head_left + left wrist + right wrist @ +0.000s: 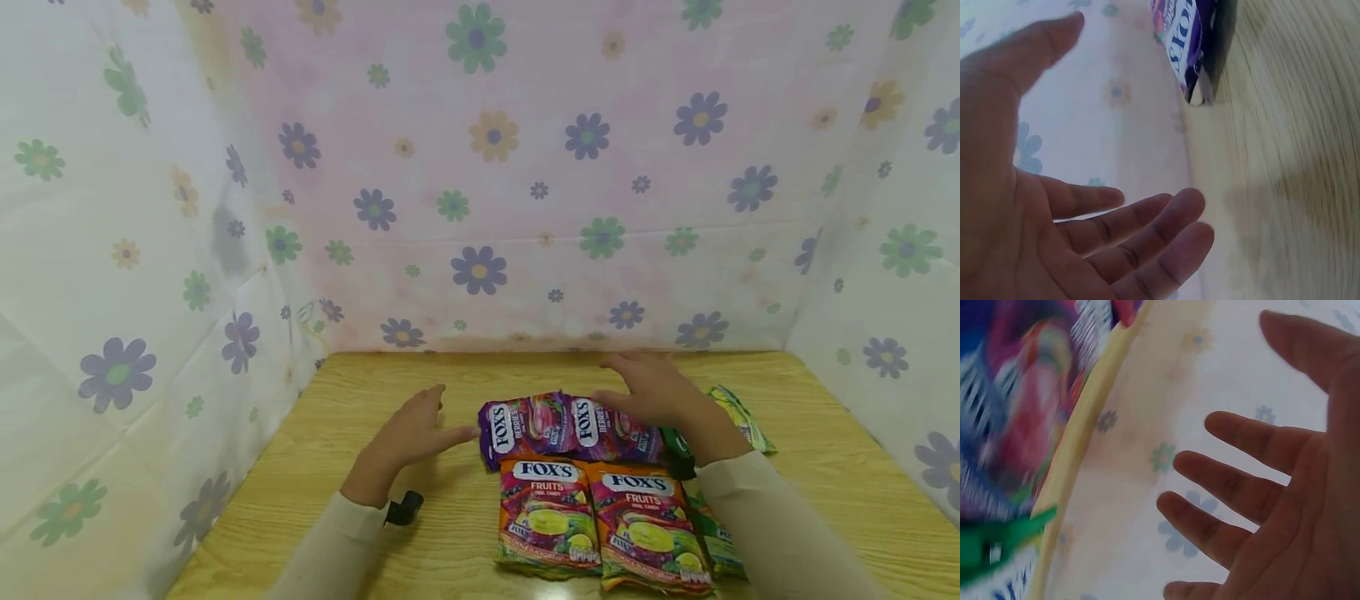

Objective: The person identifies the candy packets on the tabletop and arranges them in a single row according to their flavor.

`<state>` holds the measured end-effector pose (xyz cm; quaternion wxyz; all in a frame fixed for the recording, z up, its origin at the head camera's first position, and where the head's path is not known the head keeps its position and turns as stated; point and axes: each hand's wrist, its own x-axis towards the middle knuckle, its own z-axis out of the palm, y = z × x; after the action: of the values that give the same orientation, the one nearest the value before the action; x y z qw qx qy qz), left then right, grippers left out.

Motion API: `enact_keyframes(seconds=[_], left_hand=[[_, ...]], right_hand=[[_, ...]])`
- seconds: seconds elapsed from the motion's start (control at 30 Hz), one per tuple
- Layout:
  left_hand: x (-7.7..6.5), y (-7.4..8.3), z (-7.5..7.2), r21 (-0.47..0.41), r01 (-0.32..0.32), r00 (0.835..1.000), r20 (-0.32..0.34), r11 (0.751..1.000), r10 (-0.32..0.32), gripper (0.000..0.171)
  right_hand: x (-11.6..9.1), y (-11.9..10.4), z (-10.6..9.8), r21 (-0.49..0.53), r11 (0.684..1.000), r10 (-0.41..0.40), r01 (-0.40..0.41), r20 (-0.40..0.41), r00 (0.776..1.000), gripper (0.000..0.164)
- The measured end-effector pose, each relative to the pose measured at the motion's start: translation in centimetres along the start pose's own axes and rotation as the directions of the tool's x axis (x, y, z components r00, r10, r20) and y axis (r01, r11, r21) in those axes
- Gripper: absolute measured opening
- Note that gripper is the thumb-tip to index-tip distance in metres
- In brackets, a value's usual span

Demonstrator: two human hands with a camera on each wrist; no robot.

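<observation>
My left hand hovers just left of two purple Fox's Berries candy bags, fingers loosely spread and holding nothing. The left purple bag has its end close to that thumb; its corner also shows in the left wrist view. Over the far right part of the right purple bag is my right hand, fingers apart and nothing in its grasp. In the right wrist view the right hand is beside a blurred purple bag. Nearer the front lie two orange Fox's Fruits bags, left and right.
A green candy bag lies right of the orange ones, partly hidden by the right forearm. Another green-yellow bag is behind that arm. Flowered cloth walls the wooden table at the back and sides.
</observation>
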<state>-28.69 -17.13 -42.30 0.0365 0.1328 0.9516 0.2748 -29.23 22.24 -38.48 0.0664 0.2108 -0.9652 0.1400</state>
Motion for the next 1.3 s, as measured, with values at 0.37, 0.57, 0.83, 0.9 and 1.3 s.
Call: enact_keyframes(seconds=[0.37, 0.57, 0.83, 0.9, 1.3], left_hand=[[1.3, 1.2, 1.8, -0.133, 0.084, 0.996, 0.052, 0.988, -0.078, 0.085], [1.8, 1.6, 2.5, -0.221, 0.158, 0.985, 0.101, 0.962, -0.139, 0.078], [1.9, 1.9, 3.0, -0.323, 0.201, 0.977, 0.128, 0.925, -0.168, 0.070], [2.0, 1.8, 3.2, -0.339, 0.196, 0.978, 0.140, 0.920, -0.157, 0.071], [2.6, 1.0, 4.3, -0.494, 0.157, 0.978, 0.200, 0.855, -0.063, 0.063]], right_hand=[[1.6, -2.3, 1.4, 0.333, 0.942, 0.019, -0.033, 0.045, 0.999, 0.045], [2.3, -3.4, 2.4, 0.376, 0.916, 0.113, -0.142, 0.099, 0.989, 0.046], [2.7, -4.2, 4.0, 0.380, 0.881, 0.243, -0.283, 0.150, 0.958, 0.052], [2.8, -4.1, 4.5, 0.405, 0.867, 0.244, -0.292, 0.167, 0.955, 0.054], [3.0, -4.4, 5.7, 0.493, 0.805, 0.255, -0.331, 0.218, 0.942, 0.063]])
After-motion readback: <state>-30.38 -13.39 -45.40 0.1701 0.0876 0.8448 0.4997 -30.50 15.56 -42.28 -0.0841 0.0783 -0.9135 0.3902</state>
